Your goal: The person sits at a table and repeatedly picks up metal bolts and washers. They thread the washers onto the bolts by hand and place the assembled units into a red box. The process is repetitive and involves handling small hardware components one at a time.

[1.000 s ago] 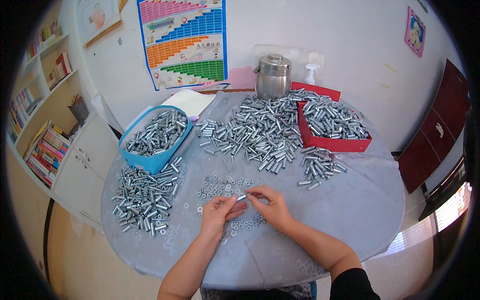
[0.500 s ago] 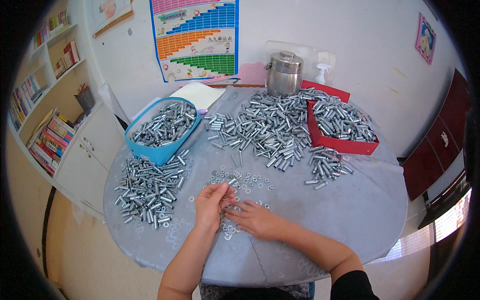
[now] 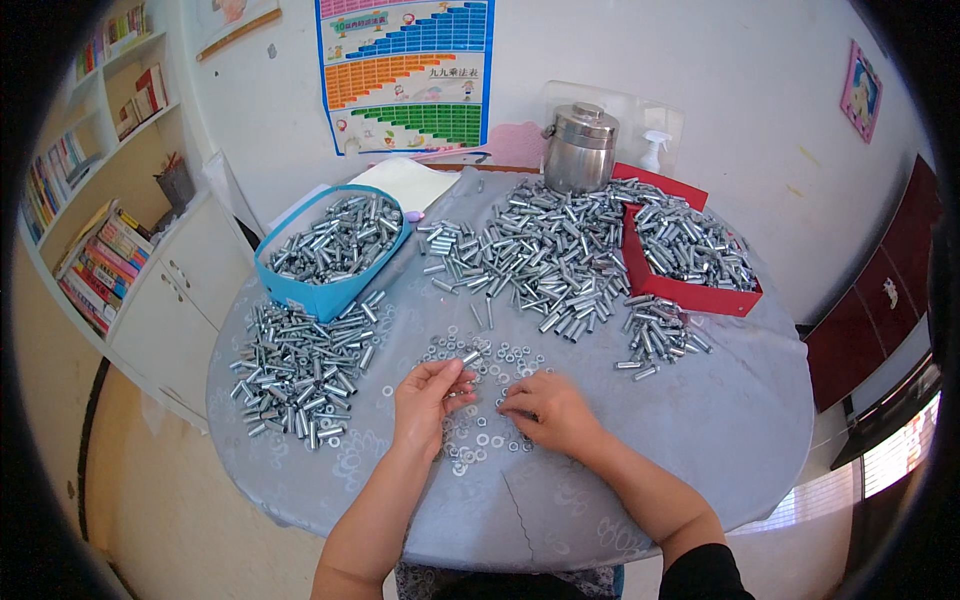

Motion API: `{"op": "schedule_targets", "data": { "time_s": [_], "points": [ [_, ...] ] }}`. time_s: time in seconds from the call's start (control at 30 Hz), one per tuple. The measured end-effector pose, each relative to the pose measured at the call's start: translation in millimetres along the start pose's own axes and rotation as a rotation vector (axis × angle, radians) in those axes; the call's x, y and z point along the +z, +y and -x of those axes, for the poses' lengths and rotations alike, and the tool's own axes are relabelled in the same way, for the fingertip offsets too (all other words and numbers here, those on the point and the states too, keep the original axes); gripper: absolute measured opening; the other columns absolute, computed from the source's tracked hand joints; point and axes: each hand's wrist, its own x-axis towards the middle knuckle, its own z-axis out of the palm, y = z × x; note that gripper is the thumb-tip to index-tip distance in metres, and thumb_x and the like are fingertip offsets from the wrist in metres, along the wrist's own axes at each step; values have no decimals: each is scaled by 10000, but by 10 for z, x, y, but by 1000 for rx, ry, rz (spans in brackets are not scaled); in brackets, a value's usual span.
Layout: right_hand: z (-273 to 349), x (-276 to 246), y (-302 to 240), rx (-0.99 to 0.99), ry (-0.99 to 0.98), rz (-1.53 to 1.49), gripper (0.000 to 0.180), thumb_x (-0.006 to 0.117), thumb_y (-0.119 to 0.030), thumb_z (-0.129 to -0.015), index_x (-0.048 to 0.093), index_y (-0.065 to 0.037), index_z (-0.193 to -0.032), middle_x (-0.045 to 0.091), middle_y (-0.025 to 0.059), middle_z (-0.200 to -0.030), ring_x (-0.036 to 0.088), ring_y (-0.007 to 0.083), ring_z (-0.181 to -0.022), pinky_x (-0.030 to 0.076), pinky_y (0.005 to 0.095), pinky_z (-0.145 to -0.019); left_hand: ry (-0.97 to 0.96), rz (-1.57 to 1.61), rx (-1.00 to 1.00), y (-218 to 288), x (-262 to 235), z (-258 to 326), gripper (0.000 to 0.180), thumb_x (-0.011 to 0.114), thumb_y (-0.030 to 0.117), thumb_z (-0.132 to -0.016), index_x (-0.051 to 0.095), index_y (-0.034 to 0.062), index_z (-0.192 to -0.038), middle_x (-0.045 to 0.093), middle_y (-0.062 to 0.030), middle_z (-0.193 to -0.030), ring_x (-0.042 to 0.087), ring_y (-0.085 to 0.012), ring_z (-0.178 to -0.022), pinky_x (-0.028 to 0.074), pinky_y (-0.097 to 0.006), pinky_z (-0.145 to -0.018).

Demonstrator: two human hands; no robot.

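Note:
My left hand (image 3: pixel 428 400) pinches a short silvery expansion bolt (image 3: pixel 471 357) between thumb and forefinger, above the middle of the table. To its right my right hand (image 3: pixel 552 410) is low over the tabletop, its fingers bent and drawn together among loose nuts and washers; whatever is between the fingertips is too small to make out. Flat washers (image 3: pixel 468 455) lie scattered below and between the hands. Hex nuts (image 3: pixel 512 353) are spread just beyond them.
A blue bin (image 3: pixel 330 292) full of metal sleeves stands at left, with a sleeve pile (image 3: pixel 305 375) before it. Another large pile (image 3: pixel 550 250) spreads at the back beside a red box (image 3: pixel 690 292) of sleeves. Behind stand a steel pot (image 3: pixel 580 150) and a spray bottle (image 3: pixel 655 150).
My right hand has moved right, away from my left hand, and its fingers have gone from stretched out to bent together. My left hand still holds the bolt in nearly the same place.

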Motion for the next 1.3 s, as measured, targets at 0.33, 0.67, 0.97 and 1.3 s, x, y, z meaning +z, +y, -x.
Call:
{"op": "schedule_targets", "data": {
  "time_s": [0.33, 0.67, 0.97, 1.3],
  "points": [
    [-11, -70, 18, -16, -280, -99, 124, 684, -188, -693, 655, -112, -787, 601, 26, -834, 549, 203, -848, 391, 335, -792, -35, 1, -34, -51, -20, -33, 135, 621, 116, -809, 565, 15, -881, 629, -113, -818, 601, -144, -687, 524, -266, -603],
    [-52, -53, 61, 542, 336, -1038, 131, 659, -97, -773, 621, -25, -876, 616, 13, -861, 546, 76, -792, 423, 206, -701, -127, -62, -112, -84, 4, -11, 161, 637, 110, -794, 576, -10, -881, 633, -140, -800, 613, -163, -652, 538, -271, -582],
    [-21, -10, 150, 581, 296, -1062, 159, 644, -110, -789, 637, -8, -910, 622, 23, -860, 553, 81, -782, 424, 208, -698, -249, -37, -203, -135, -17, -24, 173, 637, 124, -797, 584, -14, -886, 633, -140, -784, 616, -169, -639, 539, -277, -576],
    [-55, -54, -48, 268, 295, -508, 216, 631, -146, -785, 635, -18, -958, 629, 79, -828, 579, 158, -774, 446, 252, -663, -214, 6, -231, -150, -17, -17, 154, 612, 135, -818, 572, -6, -864, 633, -128, -782, 618, -157, -643, 542, -273, -587]
  ]
}}
